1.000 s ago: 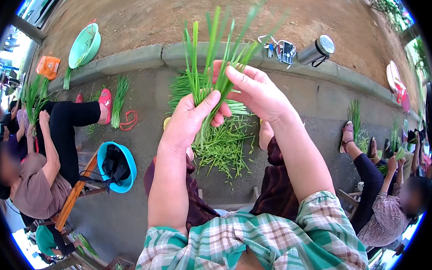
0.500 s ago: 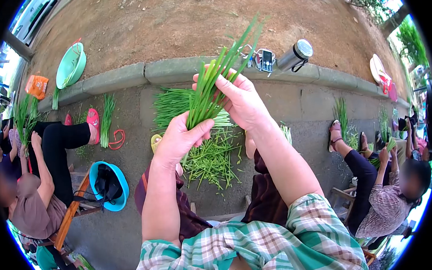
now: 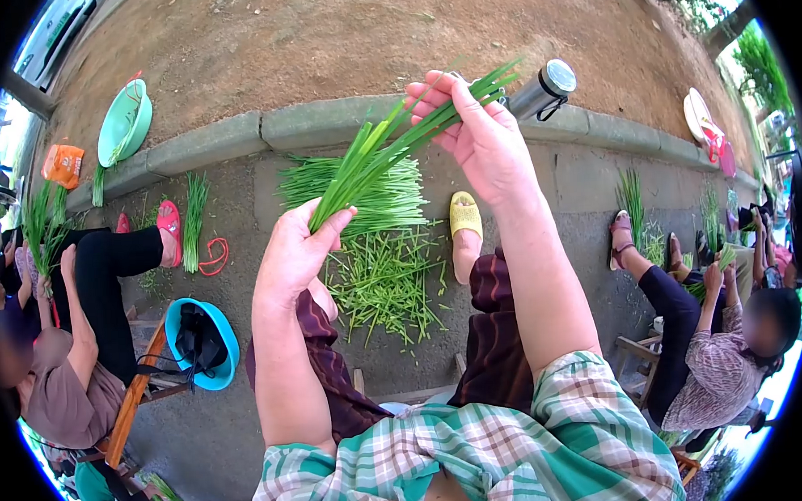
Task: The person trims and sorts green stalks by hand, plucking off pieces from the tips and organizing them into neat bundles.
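Note:
A small bunch of long green chives (image 3: 370,158) slants from lower left to upper right in front of me. My left hand (image 3: 298,246) is closed round its lower end. Farther up, my right hand (image 3: 481,135) has the leaves between thumb and fingers, the other fingers fairly straight. A few thin leaves stray loose above the bunch. On the ground beneath lies a neat pile of chives (image 3: 390,197), partly hidden by the bunch. Nearer my feet is a heap of short cut stalk pieces (image 3: 385,287).
A yellow slipper (image 3: 465,214) is on my right foot. A steel flask (image 3: 544,90) stands by the stone kerb (image 3: 199,143). At left are a blue basin (image 3: 230,343) with a black item inside and a seated person (image 3: 76,390); another person (image 3: 728,362) sits at right.
My hands have moved apart, the right one up and rightward, the left one slightly left. The bunch now lies more slanted. My right slipper shows, and the phone by the kerb is hidden.

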The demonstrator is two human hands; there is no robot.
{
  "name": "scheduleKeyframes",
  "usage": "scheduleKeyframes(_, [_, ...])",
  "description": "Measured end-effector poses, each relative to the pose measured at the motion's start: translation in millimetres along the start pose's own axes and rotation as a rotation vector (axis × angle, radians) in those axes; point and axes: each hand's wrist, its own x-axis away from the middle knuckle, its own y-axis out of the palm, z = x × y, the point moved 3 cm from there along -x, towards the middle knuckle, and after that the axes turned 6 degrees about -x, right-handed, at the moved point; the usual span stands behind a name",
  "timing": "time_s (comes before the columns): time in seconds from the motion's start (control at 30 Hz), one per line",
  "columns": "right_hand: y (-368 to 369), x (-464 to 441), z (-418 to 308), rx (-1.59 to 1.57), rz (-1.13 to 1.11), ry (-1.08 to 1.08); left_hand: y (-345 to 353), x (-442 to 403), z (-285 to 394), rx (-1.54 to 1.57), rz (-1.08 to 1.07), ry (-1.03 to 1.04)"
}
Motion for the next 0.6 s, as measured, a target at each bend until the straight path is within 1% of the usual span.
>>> scheduleKeyframes(0.1, [-3, 1, -4, 0.026, 0.0, 0.012, -7, 4, 2, -0.084, 0.02, -0.036])
scheduleKeyframes(0.23, [-7, 1, -10, 0.114, 0.037, 0.019, -18, 3, -6, -0.066, 0.04, -0.049])
scheduleKeyframes(0.3, [-8, 2, -13, 0.134, 0.043, 0.019, -24, 3, -7, -0.05, 0.061, -0.01])
scheduleKeyframes(0.37, [-11, 2, -16, 0.335, 0.109, 0.013, -26, 2, -7, -0.05, 0.073, -0.012])
scheduleKeyframes(0.4, [-13, 2, -15, 0.334, 0.109, 0.017, -28, 3, -7, -0.049, 0.085, -0.016])
scheduleKeyframes(0.47, [-19, 1, -15, 0.654, 0.178, -0.016, -29, 3, -5, -0.047, 0.083, -0.027])
scheduleKeyframes(0.6, [-17, 0, -18, 0.598, 0.244, -0.012, -29, 1, -10, -0.023, 0.067, -0.01])
